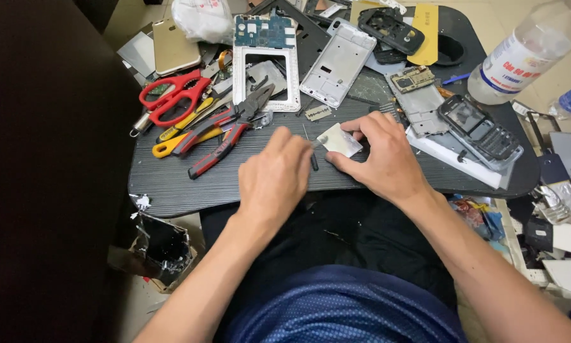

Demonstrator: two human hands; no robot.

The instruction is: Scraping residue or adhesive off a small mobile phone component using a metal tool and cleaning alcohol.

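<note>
1. Small metal plate (340, 139), a pale, silvery, roughly square sheet, lies tilted near the middle of the dark worktop (171, 184), pinched at its right edge.
2. It looks thin, light and stiff, with edges likely sharp and easy to bend; taking it by two opposite edges seems the safest hold.
3. Right hand (381, 155) grasps the plate, thumb under its near edge and fingers curled over its far edge.
4. Left hand (274, 178) is clenched around a slim tool (313, 152), whose dark tip meets the plate's left edge; what kind of tool it is cannot be told.
5. Left of the hands lie red-handled pliers (225, 130), red scissors (171, 95) and a yellow-handled tool (171, 145).
6. Far side: a white phone frame with a blue circuit board (266, 60) and a silver phone chassis (337, 63).
7. To the right sit a keypad phone housing (479, 130) and a clear plastic bottle (527, 54).
</note>
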